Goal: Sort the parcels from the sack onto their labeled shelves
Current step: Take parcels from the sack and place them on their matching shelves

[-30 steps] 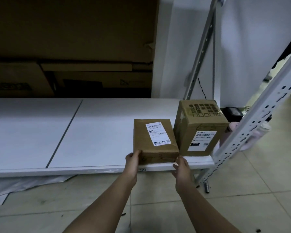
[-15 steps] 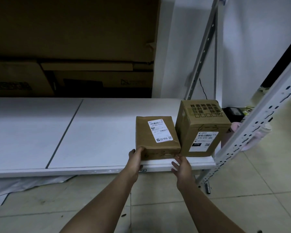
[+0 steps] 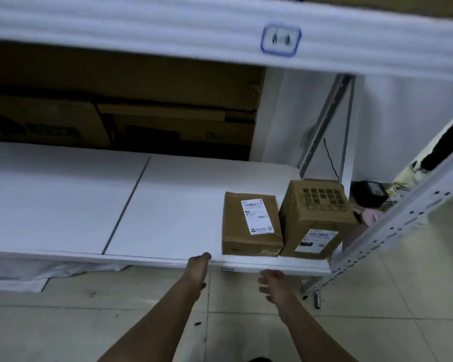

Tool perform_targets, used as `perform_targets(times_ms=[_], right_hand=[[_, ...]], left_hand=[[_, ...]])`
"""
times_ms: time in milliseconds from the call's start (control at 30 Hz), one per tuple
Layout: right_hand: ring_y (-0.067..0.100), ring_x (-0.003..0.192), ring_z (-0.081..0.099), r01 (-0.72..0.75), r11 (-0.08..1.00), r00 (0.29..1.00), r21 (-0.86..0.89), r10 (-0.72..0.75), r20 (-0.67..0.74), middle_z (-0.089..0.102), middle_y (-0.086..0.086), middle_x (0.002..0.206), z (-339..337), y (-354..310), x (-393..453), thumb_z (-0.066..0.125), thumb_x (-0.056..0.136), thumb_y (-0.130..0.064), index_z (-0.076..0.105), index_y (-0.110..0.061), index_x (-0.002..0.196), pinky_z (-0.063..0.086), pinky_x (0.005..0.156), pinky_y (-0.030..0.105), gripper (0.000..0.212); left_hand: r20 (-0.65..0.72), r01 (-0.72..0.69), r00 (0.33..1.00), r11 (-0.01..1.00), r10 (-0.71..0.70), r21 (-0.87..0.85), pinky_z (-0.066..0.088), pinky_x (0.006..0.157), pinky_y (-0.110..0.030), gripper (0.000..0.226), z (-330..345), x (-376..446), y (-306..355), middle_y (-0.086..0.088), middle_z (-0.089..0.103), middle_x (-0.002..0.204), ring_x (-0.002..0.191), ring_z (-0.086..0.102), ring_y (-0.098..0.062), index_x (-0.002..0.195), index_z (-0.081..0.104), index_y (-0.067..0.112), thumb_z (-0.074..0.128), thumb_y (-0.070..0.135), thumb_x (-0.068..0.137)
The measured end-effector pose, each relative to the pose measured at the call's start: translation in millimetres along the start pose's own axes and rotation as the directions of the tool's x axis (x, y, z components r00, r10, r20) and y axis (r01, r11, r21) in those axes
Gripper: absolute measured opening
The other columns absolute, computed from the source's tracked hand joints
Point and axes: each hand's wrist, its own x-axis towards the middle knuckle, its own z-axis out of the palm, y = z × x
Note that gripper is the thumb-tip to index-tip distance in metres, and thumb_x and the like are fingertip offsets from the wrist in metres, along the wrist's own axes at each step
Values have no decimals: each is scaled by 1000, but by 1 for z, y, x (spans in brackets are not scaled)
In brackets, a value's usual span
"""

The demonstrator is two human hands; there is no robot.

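Left hand [image 3: 198, 267] and right hand [image 3: 272, 284] empty, fingers loose, just off the shelf [image 3: 168, 259] front edge, touching nothing. Flat parcel [image 3: 251, 226] on the lower shelf, right end, snug against taller box [image 3: 313, 218]. Placement looks done. Next: fetch another from the sack, not in view. Count: two parcels, two hands.

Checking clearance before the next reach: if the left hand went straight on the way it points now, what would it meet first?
Probably the front edge of the white shelf; the left hand seems already at it, left of the flat parcel.
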Motion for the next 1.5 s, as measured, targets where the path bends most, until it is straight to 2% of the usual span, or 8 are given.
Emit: perform_targets(times_ms=[67,167,267,733,900,1200,1400,1500], right_hand=[[17,69,58,-28,990,993,-140,44,112,64,8,93,1,-31,-32,54,95,-21,63,-11,99,34,58,23,14],[15,64,54,-9,958,968,-285,80,237,60,6,86,9,-88,-87,53,94,-18,62,-11,97,30,55,22,12],[12,54,41,56,921,945,-386,76,317,49,1,70,22,-152,-149,54,93,-13,57,-13,87,24,48,22,6],[19,80,61,430,641,778,-636,93,621,63,8,103,121,-364,-378,50,96,-23,53,-14,103,46,70,27,12],[16,60,44,573,565,698,-594,44,715,55,9,91,206,-378,-439,46,95,-13,51,-8,98,27,54,23,8],[18,62,45,728,517,526,-451,2,851,55,8,86,410,-349,-559,45,93,-11,50,-10,88,31,52,22,7],[15,51,41,767,520,439,-377,5,899,54,5,75,541,-325,-638,45,91,-9,48,-15,76,26,47,21,17],[12,47,40,778,512,420,-364,8,908,54,3,70,593,-317,-659,47,91,-11,48,-20,69,25,45,21,24]], left_hand=[[10,38,999,998,-39,49,37,87,-34,43,-21,-38,21,-8,49,102,95,48,-25,133,45,6,48,30,97],[51,81,995,995,-84,61,38,92,-35,45,-50,-101,59,-11,52,124,114,51,-26,133,43,10,48,35,97],[36,92,995,995,-93,40,38,92,-34,41,-77,-171,103,-10,53,125,114,52,-25,130,46,12,49,35,96],[-255,-16,966,971,-47,-240,39,92,-33,32,-229,-410,231,-8,56,122,102,55,-22,120,47,13,47,35,97],[-406,-103,913,936,-45,-337,40,92,-33,31,-317,-447,228,-6,57,118,102,56,-22,121,47,14,46,33,97],[-593,-200,799,888,-96,-414,35,85,-31,22,-537,-498,189,-6,53,106,100,51,-23,114,43,14,40,30,100],[-647,-209,749,876,-142,-435,36,87,-32,28,-673,-527,167,-9,55,120,101,54,-24,115,45,14,41,37,99],[-649,-221,747,866,-146,-449,35,82,-31,21,-729,-531,164,-9,55,105,90,55,-22,100,51,14,42,34,98]])
